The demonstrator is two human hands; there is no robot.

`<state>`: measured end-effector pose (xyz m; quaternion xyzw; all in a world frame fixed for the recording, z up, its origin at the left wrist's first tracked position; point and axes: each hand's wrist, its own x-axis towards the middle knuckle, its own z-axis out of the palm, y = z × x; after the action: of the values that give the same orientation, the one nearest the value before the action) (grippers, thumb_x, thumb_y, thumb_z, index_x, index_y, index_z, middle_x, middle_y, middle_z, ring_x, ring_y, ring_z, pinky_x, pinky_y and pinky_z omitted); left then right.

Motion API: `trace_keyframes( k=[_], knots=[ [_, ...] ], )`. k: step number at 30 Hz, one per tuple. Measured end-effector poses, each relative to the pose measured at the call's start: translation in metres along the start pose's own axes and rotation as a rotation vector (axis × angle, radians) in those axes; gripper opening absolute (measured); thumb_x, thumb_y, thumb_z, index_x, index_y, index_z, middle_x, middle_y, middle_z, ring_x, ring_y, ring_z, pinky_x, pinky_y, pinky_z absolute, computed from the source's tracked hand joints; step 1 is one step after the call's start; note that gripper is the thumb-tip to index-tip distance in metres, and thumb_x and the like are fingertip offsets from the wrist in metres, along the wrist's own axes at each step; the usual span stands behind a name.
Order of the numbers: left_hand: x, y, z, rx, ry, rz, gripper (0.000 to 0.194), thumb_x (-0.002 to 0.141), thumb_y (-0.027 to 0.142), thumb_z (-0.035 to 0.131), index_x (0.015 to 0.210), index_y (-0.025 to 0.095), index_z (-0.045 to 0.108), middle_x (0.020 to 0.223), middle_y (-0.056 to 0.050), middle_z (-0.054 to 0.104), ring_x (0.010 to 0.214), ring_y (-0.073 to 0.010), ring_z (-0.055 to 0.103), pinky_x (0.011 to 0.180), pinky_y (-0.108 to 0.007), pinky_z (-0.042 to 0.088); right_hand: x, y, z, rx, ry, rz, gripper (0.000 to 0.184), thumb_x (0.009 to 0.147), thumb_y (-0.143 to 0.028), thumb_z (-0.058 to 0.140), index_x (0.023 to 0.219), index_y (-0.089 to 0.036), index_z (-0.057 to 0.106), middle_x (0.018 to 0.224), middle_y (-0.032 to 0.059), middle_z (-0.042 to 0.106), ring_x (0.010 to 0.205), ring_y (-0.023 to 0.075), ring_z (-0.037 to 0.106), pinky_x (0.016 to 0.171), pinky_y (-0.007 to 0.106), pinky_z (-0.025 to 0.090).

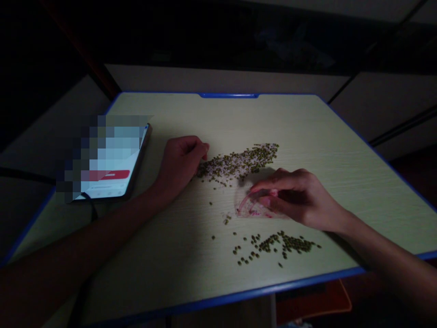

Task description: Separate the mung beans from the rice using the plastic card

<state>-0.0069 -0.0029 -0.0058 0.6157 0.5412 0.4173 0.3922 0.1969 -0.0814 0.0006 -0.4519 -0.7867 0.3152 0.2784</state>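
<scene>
Pale wood-grain table edged in blue (341, 159). My left hand (180, 159) curls, any hold hidden, beside a long streak of green beans and whitish grains (241, 163); my right hand (303, 198) pinches a pink-marked clear plastic piece (254, 212); a smaller green-bean cluster (296, 243) lies nearer me.

- We can pass along the far and right sides of the pale, blue-edged, wood-grained bench (218, 118).
- A flat, dark-cased, bright-screened tablet (112, 186) blocks our left.
- A long heap of small green-brown beans (239, 161) bars our middle, our right hand (303, 196) just nearer.
</scene>
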Motion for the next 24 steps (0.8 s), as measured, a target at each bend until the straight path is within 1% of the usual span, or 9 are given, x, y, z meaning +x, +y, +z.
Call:
trace_keyframes(
  k=[4,8,10,13,16,20,24],
  knots=[
    [-0.0002,0.0000,0.0002,-0.004,0.000,0.010,0.024,0.068,0.020,0.052,0.045,0.017,0.047,0.034,0.005,0.036,0.034,-0.0066,0.033,0.038,-0.022,0.025,-0.0001,0.0006,-0.0019,0.008,-0.006,0.010,0.020,0.077,-0.015,0.055,0.087,-0.010,0.071,0.056,0.0014,0.055,0.046,0.0082,0.044,0.039,0.021,0.033],
    [-0.0005,-0.0008,0.0008,-0.024,0.003,0.009,0.024,0.068,0.021,0.052,0.045,0.017,0.047,0.034,0.006,0.036,0.033,-0.0066,0.032,0.037,-0.022,0.023,-0.0011,0.0015,-0.0040,0.021,0.002,0.038,0.022,0.077,-0.015,0.055,0.090,-0.012,0.072,0.052,-0.0005,0.051,0.043,0.0074,0.040,0.037,0.020,0.029],
    [-0.0004,-0.0015,0.0007,-0.023,0.001,0.013,0.025,0.069,0.022,0.051,0.045,0.017,0.047,0.034,0.006,0.036,0.033,-0.0065,0.032,0.037,-0.022,0.024,-0.0017,0.0024,-0.0046,0.037,0.007,0.065,0.022,0.077,-0.016,0.055,0.092,-0.014,0.072,0.057,0.0010,0.055,0.045,0.0077,0.042,0.038,0.021,0.030],
    [0.0001,-0.0022,0.0004,-0.010,-0.002,0.031,0.026,0.069,0.022,0.051,0.044,0.017,0.047,0.033,0.006,0.037,0.033,-0.0063,0.033,0.038,-0.022,0.025,-0.0018,0.0040,-0.0037,0.073,0.009,0.088,0.023,0.079,-0.018,0.055,0.094,-0.017,0.071,0.068,0.0042,0.063,0.050,0.0090,0.048,0.040,0.021,0.033],
    [0.0005,-0.0019,0.0003,-0.023,-0.003,0.026,0.026,0.069,0.022,0.051,0.044,0.017,0.047,0.033,0.006,0.036,0.033,-0.0062,0.033,0.038,-0.022,0.024,-0.0005,0.0044,-0.0013,0.079,0.011,0.097,0.022,0.079,-0.020,0.054,0.093,-0.016,0.071,0.075,0.0061,0.066,0.052,0.0095,0.049,0.041,0.022,0.034],
    [-0.0001,-0.0005,0.0002,-0.012,-0.002,0.011,0.025,0.069,0.021,0.052,0.044,0.017,0.047,0.033,0.006,0.037,0.033,-0.0063,0.033,0.039,-0.022,0.024,0.0015,0.0036,0.0012,0.071,0.020,0.110,0.021,0.078,-0.019,0.054,0.090,-0.014,0.071,0.079,0.0076,0.066,0.052,0.0100,0.048,0.041,0.023,0.033],
    [-0.0001,-0.0008,0.0002,-0.015,-0.002,0.010,0.024,0.068,0.020,0.052,0.045,0.017,0.047,0.034,0.006,0.037,0.034,-0.0065,0.033,0.039,-0.022,0.024,0.0025,0.0021,0.0018,0.073,-0.006,0.090,0.022,0.078,-0.016,0.053,0.092,-0.015,0.070,0.074,0.0057,0.065,0.053,0.0102,0.048,0.044,0.023,0.034]
  ],
)
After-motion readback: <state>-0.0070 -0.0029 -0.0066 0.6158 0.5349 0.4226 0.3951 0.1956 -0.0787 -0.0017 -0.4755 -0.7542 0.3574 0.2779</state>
